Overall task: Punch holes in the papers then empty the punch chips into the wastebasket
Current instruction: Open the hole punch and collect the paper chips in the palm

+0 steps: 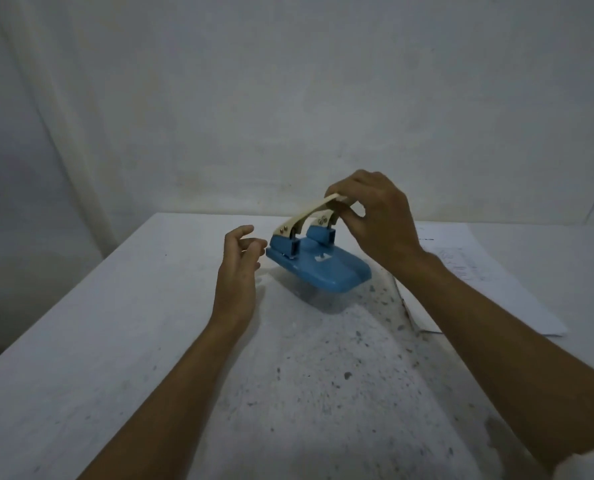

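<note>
**Punch lifted by its lever, chips not yet emptied**

At the centre of the frame the right hand (pixel 375 216) pinches the cream lever (pixel 318 207) of the blue hole punch (pixel 320 268) between thumb and fingers, closed firmly on it. The punch hangs tilted, its base seemingly clear of the table (pixel 115 323), with a shadow beneath it. The left hand (pixel 238 268) hovers just beside the punch's left end, fingers loosely curled and half open, holding nothing. The papers (pixel 479 268) lie flat at the right of the frame, partly under the right forearm. No wastebasket is in view.

The risk, as I judge it, is that a punch carried only by its lever may swing or slip from the pinch; if the chip tray underneath is loose, the tilt could spill chips onto the table before the basket is reached. A supporting left hand under the base would steady it. Whether the papers are already punched cannot be told.

The table is white, scuffed and speckled with dark flecks toward the lower centre. Behind it hangs a pale, creased backdrop in dim, bluish light.
</note>
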